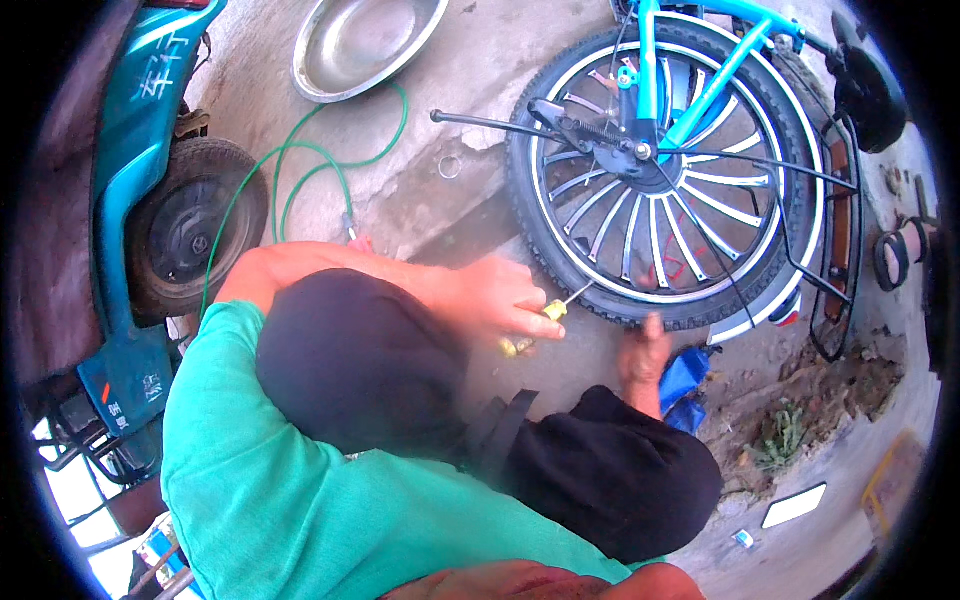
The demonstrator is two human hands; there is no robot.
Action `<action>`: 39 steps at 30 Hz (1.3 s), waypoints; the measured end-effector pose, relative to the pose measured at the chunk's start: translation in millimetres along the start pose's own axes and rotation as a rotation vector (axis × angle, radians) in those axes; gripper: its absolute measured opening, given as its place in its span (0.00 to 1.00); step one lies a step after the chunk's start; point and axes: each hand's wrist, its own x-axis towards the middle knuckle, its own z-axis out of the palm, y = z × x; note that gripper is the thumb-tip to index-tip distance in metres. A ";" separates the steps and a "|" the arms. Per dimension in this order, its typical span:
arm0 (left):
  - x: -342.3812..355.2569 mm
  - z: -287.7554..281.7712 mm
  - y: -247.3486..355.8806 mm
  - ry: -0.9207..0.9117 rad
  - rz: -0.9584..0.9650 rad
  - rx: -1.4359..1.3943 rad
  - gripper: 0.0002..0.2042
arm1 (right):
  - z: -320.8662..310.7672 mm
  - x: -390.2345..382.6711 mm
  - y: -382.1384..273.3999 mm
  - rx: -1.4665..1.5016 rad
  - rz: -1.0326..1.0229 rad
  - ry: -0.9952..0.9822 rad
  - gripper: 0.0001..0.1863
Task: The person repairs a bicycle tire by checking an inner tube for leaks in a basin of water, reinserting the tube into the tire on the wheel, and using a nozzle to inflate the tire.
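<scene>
My left hand (495,300) is closed round the yellow handle of a screwdriver (554,310). The screwdriver's thin metal shaft points up to the right, its tip at the edge between the tire and the rim. A bicycle wheel (640,210) with silver spokes and a knobby black tire (545,255) lies in front of me, still attached to a bright blue frame (690,115). My right hand (643,358) is at the tire's near edge, its thumb against the rubber. The tire hides most of the right hand's fingers, and the hand is slightly blurred.
A metal basin (365,45) stands at the far left, with a green hose (345,165) trailing beside it. A teal vehicle with a black wheel (195,225) is on my left. A blue bag-like object (686,378) lies by my right hand. The rear rack (835,230) is at right.
</scene>
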 end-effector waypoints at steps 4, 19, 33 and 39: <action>9.8 12.9 -0.9 0.015 0.069 -0.095 0.24 | 4.3 -6.3 44.8 -0.007 0.208 -0.037 0.38; 26.7 8.7 -3.9 -0.046 0.004 -0.300 0.22 | -10.4 7.1 -18.1 -0.172 0.041 0.143 0.31; 30.1 -43.8 0.9 0.001 -0.214 -0.491 0.20 | -25.2 10.9 -16.5 -0.270 0.048 0.120 0.30; 19.3 -61.8 -39.9 0.191 -0.701 -0.673 0.17 | -13.9 9.5 -18.7 -0.222 0.043 0.091 0.31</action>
